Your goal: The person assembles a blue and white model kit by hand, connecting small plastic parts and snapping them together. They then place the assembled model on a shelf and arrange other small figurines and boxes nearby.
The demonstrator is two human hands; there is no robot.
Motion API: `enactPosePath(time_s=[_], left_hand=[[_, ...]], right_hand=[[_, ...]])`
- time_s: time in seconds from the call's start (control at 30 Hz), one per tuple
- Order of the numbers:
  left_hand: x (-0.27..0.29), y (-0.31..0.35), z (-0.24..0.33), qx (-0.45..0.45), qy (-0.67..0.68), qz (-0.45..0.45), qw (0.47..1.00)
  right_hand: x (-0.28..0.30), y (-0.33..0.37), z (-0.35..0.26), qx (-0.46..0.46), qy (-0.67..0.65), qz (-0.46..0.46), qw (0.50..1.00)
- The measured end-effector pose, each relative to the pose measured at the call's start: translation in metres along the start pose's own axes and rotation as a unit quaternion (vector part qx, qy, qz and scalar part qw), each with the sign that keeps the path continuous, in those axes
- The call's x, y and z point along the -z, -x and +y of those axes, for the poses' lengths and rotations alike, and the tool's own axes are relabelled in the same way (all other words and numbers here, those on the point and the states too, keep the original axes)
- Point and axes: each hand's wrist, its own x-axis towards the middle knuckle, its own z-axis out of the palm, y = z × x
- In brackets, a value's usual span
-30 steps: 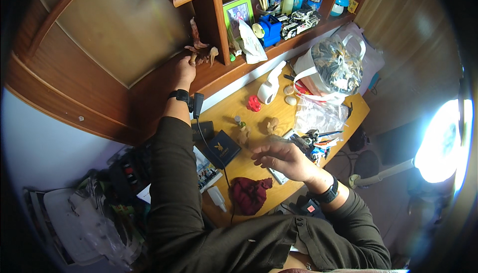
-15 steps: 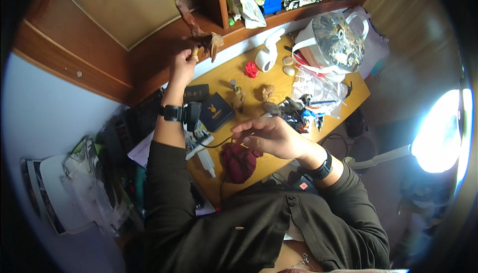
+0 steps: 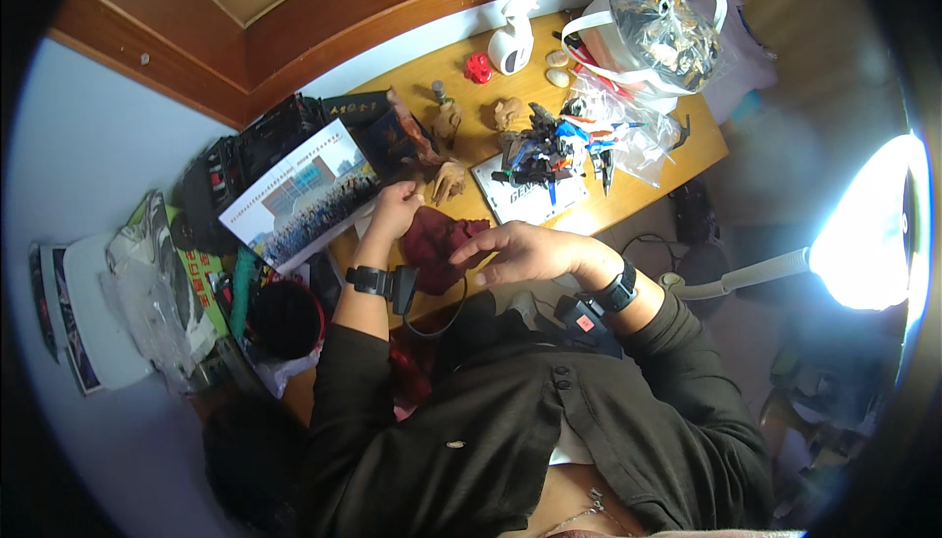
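Observation:
My left hand (image 3: 395, 210) is closed around one end of a brown carved figurine (image 3: 448, 181). The piece has a long reddish-brown limb and a paler tan part, and it is held over the desk beside a dark box (image 3: 389, 137). My fingers hide the gripped end. Over a crumpled maroon cloth (image 3: 432, 255) hovers my right hand (image 3: 525, 251), open and holding nothing, its fingers stretched to the left. Farther back on the desk (image 3: 481, 162) stand two smaller tan figurines, one left (image 3: 447, 126) and one right (image 3: 507, 113).
A group photo print (image 3: 306, 194) lies at the left. Model parts (image 3: 554, 145) sit on a white box (image 3: 510, 199) near a clear plastic bag (image 3: 638, 145). Behind are a white spray bottle (image 3: 510, 42), a red object (image 3: 478, 69) and a white bag (image 3: 628, 27). A bright lamp (image 3: 873, 234) stands right.
My left hand has brought the figurine from the shelf down and toward me, over the desk. My right hand stays open above the cloth. The view has shifted, and the group photo now shows.

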Motion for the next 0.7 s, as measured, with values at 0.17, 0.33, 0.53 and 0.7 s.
enactPosePath(time_s=[0.17, 0.33, 0.53, 0.7], left_hand=[[-0.02, 0.004, -0.025, 0.059, 0.01, -0.002, 0.998], [-0.027, 0.014, -0.062, 0.018, -0.112, 0.049, 0.992], [-0.03, -0.003, -0.077, 0.077, -0.053, -0.029, 0.995], [-0.029, 0.003, -0.05, 0.054, -0.156, 0.017, 0.986]], right_hand=[[0.003, 0.035, 0.069, -0.134, -0.062, 0.076, 0.986], [0.017, 0.064, 0.129, -0.212, -0.072, 0.272, 0.936], [0.038, 0.06, 0.174, -0.139, -0.013, 0.457, 0.879], [0.055, 0.043, 0.195, -0.131, 0.096, 0.524, 0.836]])
